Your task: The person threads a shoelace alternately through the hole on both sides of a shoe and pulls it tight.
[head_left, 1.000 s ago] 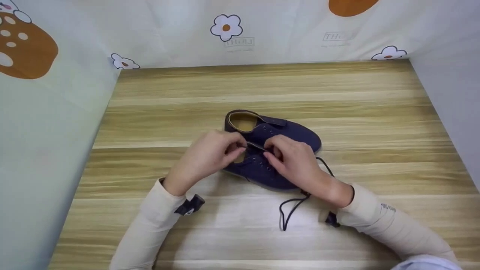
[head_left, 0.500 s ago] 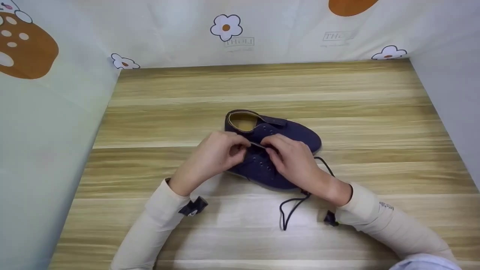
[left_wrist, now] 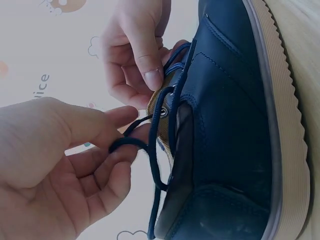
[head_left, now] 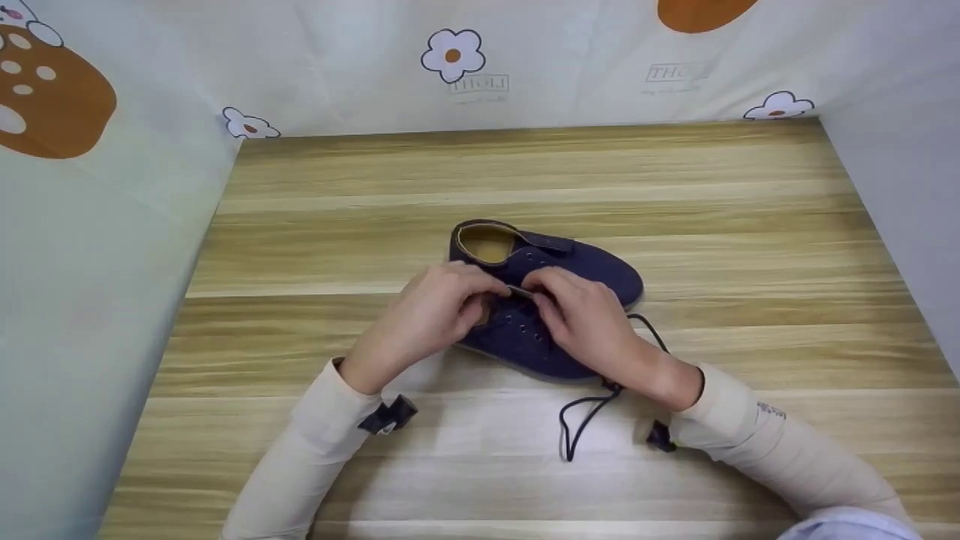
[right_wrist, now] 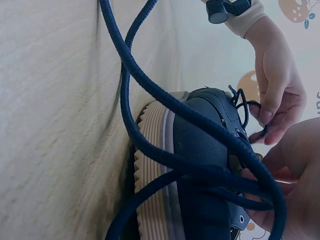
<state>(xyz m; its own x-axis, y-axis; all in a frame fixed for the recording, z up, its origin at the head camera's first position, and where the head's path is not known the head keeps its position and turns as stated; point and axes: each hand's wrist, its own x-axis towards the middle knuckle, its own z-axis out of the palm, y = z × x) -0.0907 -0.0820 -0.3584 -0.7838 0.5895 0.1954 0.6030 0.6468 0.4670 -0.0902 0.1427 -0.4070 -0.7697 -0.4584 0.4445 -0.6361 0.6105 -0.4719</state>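
Dark-blue lace-up shoe w/ ridged tan sole (head_left: 517,346) lies L-R beneath both hands, toe to R.
Head: L hand (head_left: 431,307) nr heel end, R hand (head_left: 592,315) over front half; matching dark-blue shoe (head_left: 600,274) just beyond. L wrist: L hand pinches dark-blue braided cord lace (left_wrist: 131,142) beside round metal eyelet (left_wrist: 164,112); R hand grips tan-backed flap (left_wrist: 165,129) there, so R is nearer the eyelet. Can't tell if lace tip's thru. R wrist: L pinch shows again; R fingertips part hidden, loose strands crossing in front of shoe.
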